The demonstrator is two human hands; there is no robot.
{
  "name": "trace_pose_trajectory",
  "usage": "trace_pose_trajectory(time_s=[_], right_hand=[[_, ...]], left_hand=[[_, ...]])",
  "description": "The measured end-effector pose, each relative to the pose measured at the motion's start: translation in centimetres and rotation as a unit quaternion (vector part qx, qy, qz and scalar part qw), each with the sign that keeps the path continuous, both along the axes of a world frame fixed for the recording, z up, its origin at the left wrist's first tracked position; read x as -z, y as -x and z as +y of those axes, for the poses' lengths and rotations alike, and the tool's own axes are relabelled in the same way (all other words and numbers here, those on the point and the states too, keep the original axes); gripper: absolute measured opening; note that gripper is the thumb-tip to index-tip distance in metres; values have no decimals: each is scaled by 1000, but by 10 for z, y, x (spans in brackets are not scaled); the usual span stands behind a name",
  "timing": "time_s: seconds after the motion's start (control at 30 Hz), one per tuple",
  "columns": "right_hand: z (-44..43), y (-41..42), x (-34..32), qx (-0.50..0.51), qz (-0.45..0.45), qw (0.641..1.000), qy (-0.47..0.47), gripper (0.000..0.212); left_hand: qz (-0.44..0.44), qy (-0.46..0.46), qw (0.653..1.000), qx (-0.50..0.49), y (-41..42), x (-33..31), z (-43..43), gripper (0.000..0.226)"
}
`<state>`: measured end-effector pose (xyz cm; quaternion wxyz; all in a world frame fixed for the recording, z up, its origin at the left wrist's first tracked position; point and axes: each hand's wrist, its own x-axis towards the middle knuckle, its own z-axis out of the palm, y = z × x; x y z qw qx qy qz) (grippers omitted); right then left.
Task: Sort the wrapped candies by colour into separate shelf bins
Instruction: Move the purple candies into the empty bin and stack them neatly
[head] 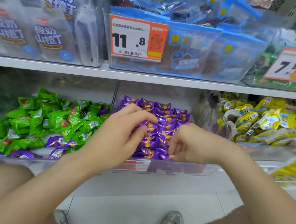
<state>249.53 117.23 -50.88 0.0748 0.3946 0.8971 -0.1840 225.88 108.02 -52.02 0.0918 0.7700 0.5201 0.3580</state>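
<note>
Both hands are over the middle clear bin (158, 169), which is filled with rows of purple candies (165, 112). My left hand (116, 136) hovers over the rows with loosely curled fingers and holds nothing that I can see. My right hand (189, 145) reaches down at the bin's front, its fingertips pinching a purple candy (165, 156). The left bin (16, 161) holds a heap of green candies (43, 118) with several purple candies (59, 142) mixed in near its front.
A bin of yellow wrapped sweets (261, 119) stands to the right. The shelf above (145, 76) carries clear bins of bagged snacks with price tags (138, 39). Below are the tiled floor, my knees and grey shoes (172, 221).
</note>
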Motion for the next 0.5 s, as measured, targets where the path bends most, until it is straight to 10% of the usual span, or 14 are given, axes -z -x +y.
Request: trace_pose_trajectory(time_s=[0.37,0.5], right_hand=[[1,3,7,-15,-15,1000,-15,10],[-1,-2,-15,88,184,979,-5,29]], left_hand=[[-63,55,996,-26,-5,7,4,14],[-175,115,977,-44,-9,6,6,15]])
